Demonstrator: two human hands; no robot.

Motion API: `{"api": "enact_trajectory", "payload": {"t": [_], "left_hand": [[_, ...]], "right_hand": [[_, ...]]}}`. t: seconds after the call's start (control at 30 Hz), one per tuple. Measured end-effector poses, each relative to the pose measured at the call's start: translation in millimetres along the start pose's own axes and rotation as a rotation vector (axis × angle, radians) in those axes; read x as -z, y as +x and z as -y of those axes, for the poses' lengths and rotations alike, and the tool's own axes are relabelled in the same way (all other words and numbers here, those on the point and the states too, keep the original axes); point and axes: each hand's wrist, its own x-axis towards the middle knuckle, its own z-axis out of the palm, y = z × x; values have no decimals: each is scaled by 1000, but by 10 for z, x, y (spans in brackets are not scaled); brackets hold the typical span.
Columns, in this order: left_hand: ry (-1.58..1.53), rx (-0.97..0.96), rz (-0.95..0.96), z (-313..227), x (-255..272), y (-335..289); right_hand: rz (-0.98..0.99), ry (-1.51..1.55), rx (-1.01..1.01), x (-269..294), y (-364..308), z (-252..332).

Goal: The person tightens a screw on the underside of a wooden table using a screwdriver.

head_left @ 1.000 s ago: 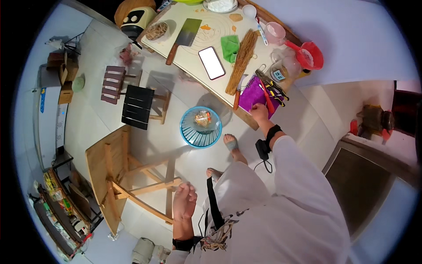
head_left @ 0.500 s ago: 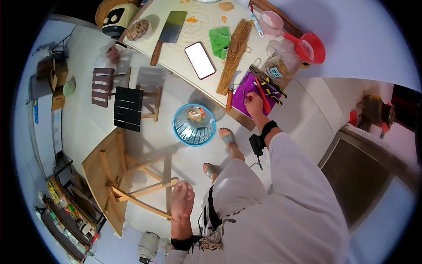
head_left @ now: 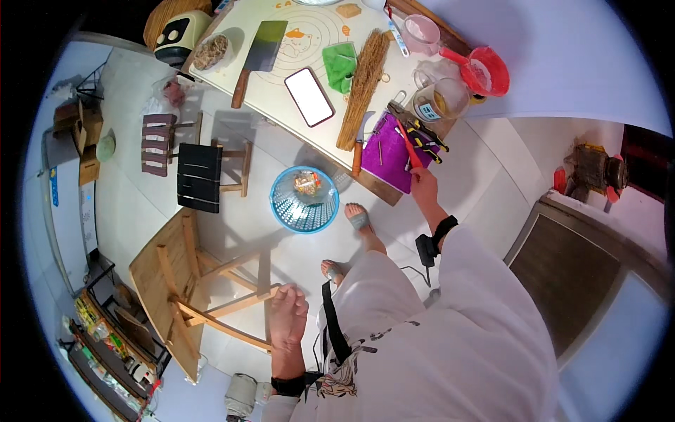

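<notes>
Over the table's near right corner, my right hand [head_left: 424, 186] has its fingers closed round the lower end of a long red tool [head_left: 410, 146]; its exact kind is hard to make out. The tool lies over a purple cloth [head_left: 387, 167]. On that cloth rests a thin short rod [head_left: 380, 152], and yellow-and-black pliers [head_left: 426, 143] lie just beyond. Beside the cloth is a knife with a wooden handle [head_left: 357, 159]. My left hand [head_left: 288, 313] hangs low with curled fingers and nothing visible in it, in front of a folding wooden table [head_left: 169, 281].
The table [head_left: 246, 102] bears a cleaver [head_left: 267, 48], phone [head_left: 309, 97], green cloth [head_left: 340, 67], straw whisk bundle [head_left: 363, 88], glass jug [head_left: 446, 98] and red strainer [head_left: 485, 72]. A blue basket [head_left: 304, 221] stands on the floor near my feet, with a black folding stool [head_left: 198, 177] to its left.
My right hand has drawn back from the thin rod on the purple cloth and moved right and nearer, onto the red tool. My left hand stays nearly in place.
</notes>
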Motion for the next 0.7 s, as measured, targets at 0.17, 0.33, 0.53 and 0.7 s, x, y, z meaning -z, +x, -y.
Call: {"api": "enact_trajectory", "payload": {"t": [0.17, 0.33, 0.53, 0.7], "left_hand": [[-41, 9, -10, 80, 42, -18], [-67, 14, -13, 111, 65, -73], [-96, 3, -59, 161, 105, -132], [-89, 6, -51, 203, 111, -138]], "right_hand": [[258, -275, 50, 6, -77, 314], [248, -311, 56, -111, -108, 390], [294, -318, 84, -83, -74, 397], [292, -273, 118, -66, 48, 198]]}}
